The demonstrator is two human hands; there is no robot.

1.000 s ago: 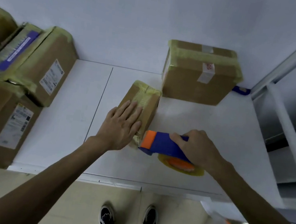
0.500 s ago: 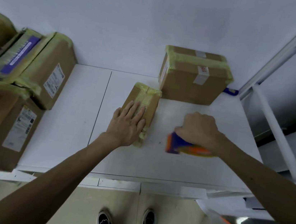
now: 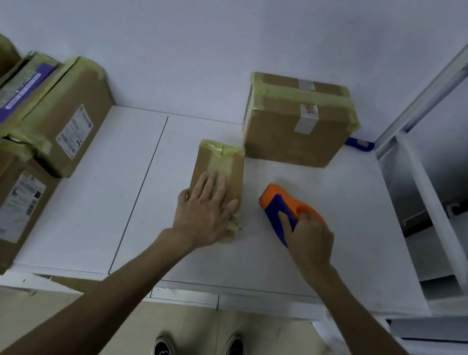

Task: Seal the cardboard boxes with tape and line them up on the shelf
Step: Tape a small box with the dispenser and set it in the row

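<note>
Left hand (image 3: 204, 212) lies flat, fingers straight, pressing the small brown cardboard box wrapped in yellowish tape (image 3: 218, 172) mid white shelf (image 3: 89, 203). Right hand (image 3: 310, 241), at the box's 3 o'clock, grips the blue-and-orange plastic tape dispenser (image 3: 279, 207), near the box but not touching it. The hand hides the dispenser's roll. The stacked taped cardboard boxes (image 3: 65, 116) at 9 o'clock are cut off by the frame.

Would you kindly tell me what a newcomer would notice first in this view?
The orange-and-blue tape dispenser stands out, gripped by the right hand over the white shelf. Just to its left, the left hand lies flat on a small taped box. A larger taped box sits behind by the wall, and stacked boxes crowd the far left.
</note>
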